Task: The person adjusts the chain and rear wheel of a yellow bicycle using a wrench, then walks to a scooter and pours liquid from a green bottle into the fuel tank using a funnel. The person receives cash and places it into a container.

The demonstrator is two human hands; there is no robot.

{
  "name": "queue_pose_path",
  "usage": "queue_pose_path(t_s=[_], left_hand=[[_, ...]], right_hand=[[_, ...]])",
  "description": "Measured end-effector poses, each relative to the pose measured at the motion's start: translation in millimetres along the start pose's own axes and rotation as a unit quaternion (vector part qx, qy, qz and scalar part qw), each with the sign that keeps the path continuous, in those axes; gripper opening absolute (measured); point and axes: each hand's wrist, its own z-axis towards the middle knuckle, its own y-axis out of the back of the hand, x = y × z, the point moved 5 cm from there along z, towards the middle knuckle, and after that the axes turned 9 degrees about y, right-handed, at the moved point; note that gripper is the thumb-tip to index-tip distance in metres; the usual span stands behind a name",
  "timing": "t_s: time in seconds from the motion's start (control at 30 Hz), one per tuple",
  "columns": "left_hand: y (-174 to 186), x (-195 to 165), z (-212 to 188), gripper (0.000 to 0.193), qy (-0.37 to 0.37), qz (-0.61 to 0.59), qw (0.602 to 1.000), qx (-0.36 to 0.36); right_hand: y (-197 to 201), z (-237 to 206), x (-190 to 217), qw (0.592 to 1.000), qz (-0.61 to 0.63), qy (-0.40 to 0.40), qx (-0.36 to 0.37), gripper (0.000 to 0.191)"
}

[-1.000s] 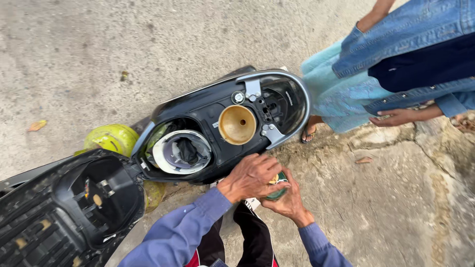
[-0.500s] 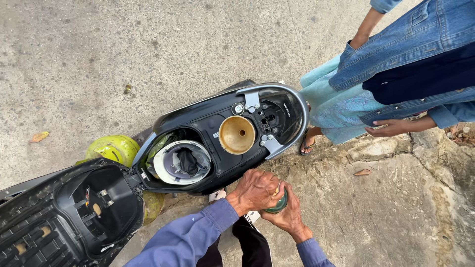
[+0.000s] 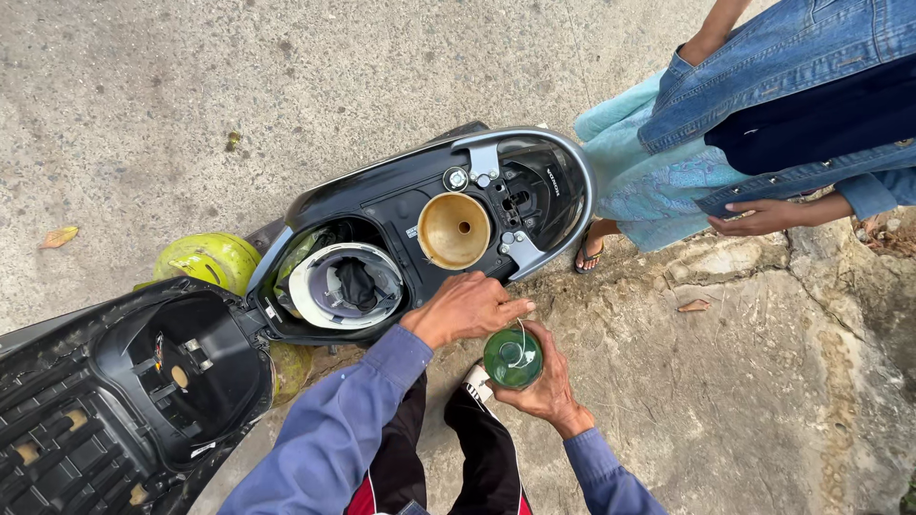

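1. Funnel (image 3: 455, 229) as the landmark: a tan funnel stands upright in the filler opening of the scooter's under-seat compartment (image 3: 420, 205), mouth open and dry-looking; nothing is running into it.
2. Just below the funnel, off the edge of the scooter body, a green glass bottle (image 3: 512, 358) is held upright with its mouth facing up. Greenish liquid shows inside, and I see no cap on it, so it appears opened.
3. The right hand (image 3: 544, 386) wraps the bottle from below and the side, fingers curled tight round the glass.
4. The left hand (image 3: 465, 307) sits between the funnel and the bottle, fingers drawn together, its fingertips at the bottle's rim. Whether it pinches a cap or a bit of wire there, I cannot tell.
5. Left of the funnel, in the same compartment, lies a white helmet (image 3: 345, 284), and beyond that the raised seat (image 3: 143, 381) with a yellow-green gas cylinder (image 3: 205, 259) behind it.
6. Right of the funnel stands another person in a denim jacket (image 3: 792, 67), one hand (image 3: 759, 217) hanging loose, well apart from the bottle.
7. My judgement: funnel placed and bottle opened are done; tipping the bottle over the funnel is not yet begun.
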Motion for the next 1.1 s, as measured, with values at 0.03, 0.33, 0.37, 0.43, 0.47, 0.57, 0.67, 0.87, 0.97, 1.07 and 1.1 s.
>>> queue_pose_path(t_s=[0.03, 0.33, 0.37, 0.43, 0.47, 0.57, 0.67, 0.87, 0.97, 1.07, 1.1], left_hand=[[-1, 8, 4, 0.068, 0.016, -0.015, 0.999, 0.025], [-61, 59, 24, 0.071, 0.017, -0.231, 0.967, 0.104], [-68, 63, 25, 0.074, 0.036, -0.228, 0.968, 0.100], [-79, 70, 28, 0.081, 0.074, -0.224, 0.967, 0.093], [-81, 75, 28, 0.077, 0.084, -0.260, 0.959, 0.079], [-77, 97, 29, 0.065, 0.119, -0.353, 0.928, -0.009], [-46, 136, 23, 0.055, 0.229, -0.322, 0.867, -0.304], [-13, 158, 46, 0.049, 0.245, -0.313, 0.846, -0.355], [-14, 157, 56, 0.037, 0.259, -0.351, 0.847, -0.303], [-7, 151, 57, 0.025, 0.240, -0.334, 0.858, -0.309], [-5, 149, 57, 0.023, 0.235, -0.320, 0.861, -0.316]], right_hand=[[0, -1, 3, 1.000, 0.017, 0.023, 0.007, 0.112], [-14, 1, 26, 0.985, 0.124, 0.085, 0.087, 0.114], [-17, 3, 27, 0.985, 0.123, 0.084, 0.090, 0.107], [-21, 7, 27, 0.989, 0.101, 0.071, 0.084, 0.102], [-23, 8, 27, 0.990, 0.090, 0.064, 0.082, 0.099], [-25, 14, 26, 0.990, 0.111, 0.074, 0.045, 0.094], [-25, 22, 16, 0.995, 0.081, 0.058, 0.027, 0.091], [-16, 39, -10, 1.000, 0.009, 0.010, -0.003, 0.091], [-10, 46, -21, 1.000, 0.007, -0.011, -0.015, 0.093], [-5, 48, -30, 0.999, 0.008, -0.036, -0.025, 0.093], [-4, 48, -31, 0.999, 0.003, -0.034, -0.023, 0.093]])
